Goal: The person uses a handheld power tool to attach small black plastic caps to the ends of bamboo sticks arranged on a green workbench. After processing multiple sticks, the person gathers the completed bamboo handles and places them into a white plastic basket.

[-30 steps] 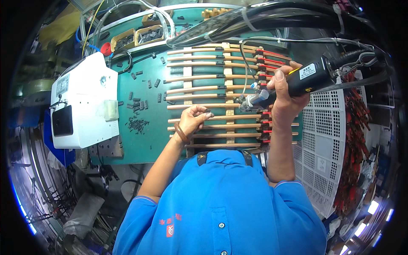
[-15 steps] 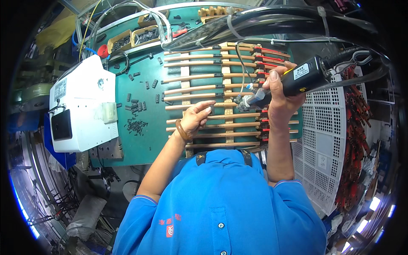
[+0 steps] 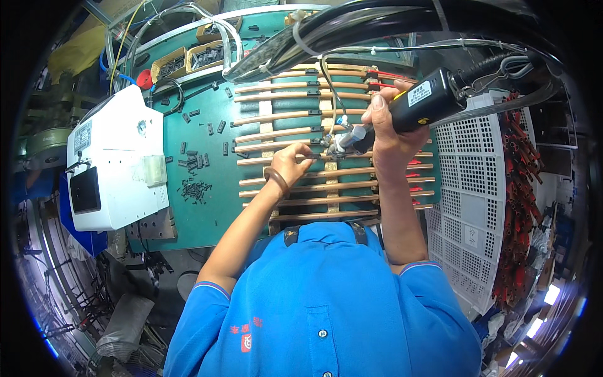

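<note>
Several copper-coloured tubes (image 3: 264, 135) lie crosswise in a row on two wooden rails (image 3: 333, 208). Small black clips (image 3: 315, 114) sit on many of them. My left hand (image 3: 291, 166), a brown bangle at its wrist, has its thumb and fingers pinched round a small black clip (image 3: 318, 156) at one tube in the middle of the row. My right hand (image 3: 399, 141) grips a black powered screwdriver (image 3: 428, 100) from above. Its metal nose (image 3: 342, 141) points down left, close to the fingers of my left hand; the tip's exact contact is hidden.
Loose black clips (image 3: 202, 160) and a pile of small dark screws (image 3: 196, 191) lie on the green table (image 3: 207, 229). A white machine (image 3: 113, 166) stands left. Cardboard boxes (image 3: 207, 58) are behind. Thick hoses (image 3: 377, 31) hang overhead. A white crate (image 3: 468, 201) is at right.
My right hand has brought the screwdriver leftward, its nose now close to my left fingers. My left hand has shifted slightly right along the tubes, and the view has moved a little.
</note>
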Demonstrator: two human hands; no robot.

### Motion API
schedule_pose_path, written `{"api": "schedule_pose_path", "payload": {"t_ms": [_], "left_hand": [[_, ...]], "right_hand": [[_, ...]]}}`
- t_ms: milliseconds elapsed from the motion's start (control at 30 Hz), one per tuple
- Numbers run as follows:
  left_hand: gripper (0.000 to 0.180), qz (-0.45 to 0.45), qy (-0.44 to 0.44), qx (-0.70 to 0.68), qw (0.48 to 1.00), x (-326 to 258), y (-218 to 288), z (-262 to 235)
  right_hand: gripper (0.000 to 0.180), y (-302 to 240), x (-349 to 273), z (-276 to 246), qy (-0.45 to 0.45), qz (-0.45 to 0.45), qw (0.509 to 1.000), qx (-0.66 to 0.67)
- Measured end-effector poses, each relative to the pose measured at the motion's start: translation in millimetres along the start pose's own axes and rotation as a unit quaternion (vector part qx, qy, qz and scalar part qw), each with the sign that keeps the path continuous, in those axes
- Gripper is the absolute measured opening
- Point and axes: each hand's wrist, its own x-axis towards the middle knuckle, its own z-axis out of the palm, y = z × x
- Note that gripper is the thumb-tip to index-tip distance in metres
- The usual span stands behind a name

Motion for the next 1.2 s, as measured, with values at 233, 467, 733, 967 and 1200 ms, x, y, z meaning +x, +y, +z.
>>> {"api": "schedule_pose_path", "payload": {"t_ms": [233,467,733,967,1200], "left_hand": [[0.019,0.089,0.032,0.186,0.978,0,2,8],[0.018,0.107,0.042,0.176,0.978,0,2,15],[0.018,0.110,0.034,0.181,0.977,2,3,12],[0.014,0.110,0.020,0.193,0.975,3,5,11],[0.014,0.116,0.017,0.199,0.973,3,-1,11]], "right_hand": [[0.038,13,-4,10,0.004,-0.019,1.000,-0.006],[0.037,26,-16,10,0.022,-0.017,1.000,-0.007],[0.034,28,-16,9,0.016,-0.013,1.000,-0.015],[0.041,44,-27,-1,0.005,0.008,0.998,-0.066],[0.033,41,-29,5,-0.010,-0.051,0.993,-0.102]]}}
